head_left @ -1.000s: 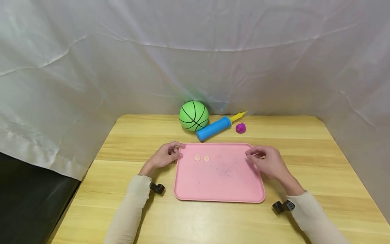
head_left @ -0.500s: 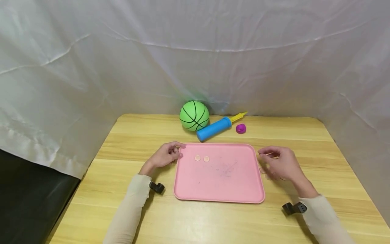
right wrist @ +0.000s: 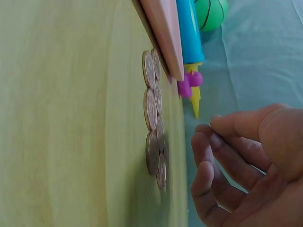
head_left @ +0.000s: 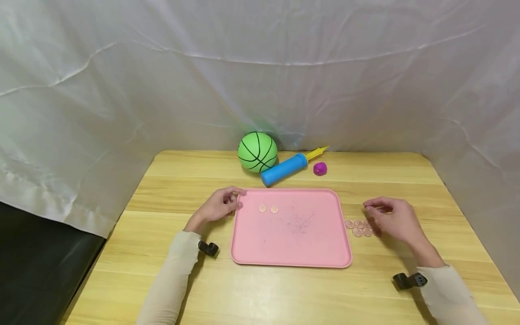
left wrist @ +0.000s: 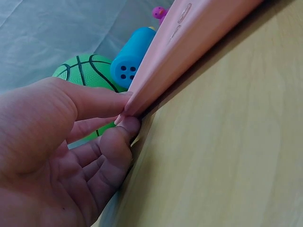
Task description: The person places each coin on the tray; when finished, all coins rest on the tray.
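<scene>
A pink tray [head_left: 291, 243] lies on the table. My left hand [head_left: 216, 206] pinches its far left corner between thumb and fingers, seen close in the left wrist view, where the hand [left wrist: 61, 137] fills the lower left. Two coins lie apart inside the tray, a left coin [head_left: 262, 208] and a right coin [head_left: 274, 209]. Just right of the tray, several copper-coloured coins [head_left: 359, 224] lie flat in two rows. Above their right end hovers my right hand [head_left: 398, 221], fingers loosely bent. In the right wrist view that hand [right wrist: 251, 161] shows nothing between thumb and fingertips.
Behind the tray, a green ball [head_left: 257, 152] with black lines rests against a blue pump [head_left: 284, 170] with a yellow nozzle [head_left: 317, 152]. A small purple toy [head_left: 320, 169] stands right of the pump. A pale curtain [head_left: 284, 90] hangs behind the wooden table [head_left: 227, 293].
From over the tray's right edge, my right hand has moved right to above the coins on the table, uncovering more of them. The left hand stays at the tray's corner.
</scene>
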The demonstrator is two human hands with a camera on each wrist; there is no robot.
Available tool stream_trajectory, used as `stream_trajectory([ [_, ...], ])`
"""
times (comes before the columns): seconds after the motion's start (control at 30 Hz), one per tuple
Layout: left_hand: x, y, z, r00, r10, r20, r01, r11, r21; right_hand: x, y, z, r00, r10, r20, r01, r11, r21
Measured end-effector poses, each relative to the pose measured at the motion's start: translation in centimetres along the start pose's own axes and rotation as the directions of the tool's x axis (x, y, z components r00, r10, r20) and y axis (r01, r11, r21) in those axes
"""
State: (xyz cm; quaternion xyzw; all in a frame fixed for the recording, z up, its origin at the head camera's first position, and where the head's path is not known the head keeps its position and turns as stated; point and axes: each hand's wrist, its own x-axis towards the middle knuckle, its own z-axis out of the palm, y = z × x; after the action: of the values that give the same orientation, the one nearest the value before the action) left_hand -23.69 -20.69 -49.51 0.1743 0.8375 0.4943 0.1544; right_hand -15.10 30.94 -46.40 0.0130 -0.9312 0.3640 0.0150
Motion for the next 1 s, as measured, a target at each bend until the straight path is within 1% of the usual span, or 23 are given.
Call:
stream_trajectory([
  [0.1, 0.0, 0.0, 0.0, 1.000, -0.006, -0.002, 0.006, 1.000, -0.006, 0.2, 0.5, 0.0, 1.000, 0.000, -0.003, 0.000, 1.000, -0.001],
  [0.23, 0.1, 0.0, 0.0, 1.000, -0.007, -0.003, 0.007, 1.000, 0.002, 0.4, 1.1, 0.1, 1.000, 0.001, 0.018, -0.001, 1.000, -0.003],
  [0.37, 0.1, 0.1, 0.0, 1.000, -0.009, 0.002, 0.009, 1.000, 0.015, 0.5, 1.7, -0.1, 0.999, -0.015, 0.034, 0.016, 0.999, -0.028],
  [0.5, 0.1, 0.0, -0.2, 1.000, -0.008, -0.003, 0.008, 1.000, 0.006, 0.7, 2.0, -0.2, 0.998, -0.032, 0.054, 0.034, 0.999, -0.040],
  [0.67, 0.0, 0.0, -0.3, 1.000, 0.002, -0.003, -0.002, 1.000, 0.000, 0.9, 2.3, 0.0, 0.997, -0.029, 0.078, 0.032, 0.999, -0.038],
  [0.8, 0.1, -0.1, -0.1, 1.000, 0.005, -0.003, -0.005, 1.000, -0.003, 0.9, 2.5, 0.2, 0.996, -0.035, 0.078, 0.037, 0.999, -0.035],
  [1.0, 0.1, -0.1, 0.0, 1.000, 0.013, -0.005, -0.013, 1.000, 0.013, 1.1, 2.6, 0.2, 0.997, -0.053, 0.049, 0.055, 0.997, -0.053],
])
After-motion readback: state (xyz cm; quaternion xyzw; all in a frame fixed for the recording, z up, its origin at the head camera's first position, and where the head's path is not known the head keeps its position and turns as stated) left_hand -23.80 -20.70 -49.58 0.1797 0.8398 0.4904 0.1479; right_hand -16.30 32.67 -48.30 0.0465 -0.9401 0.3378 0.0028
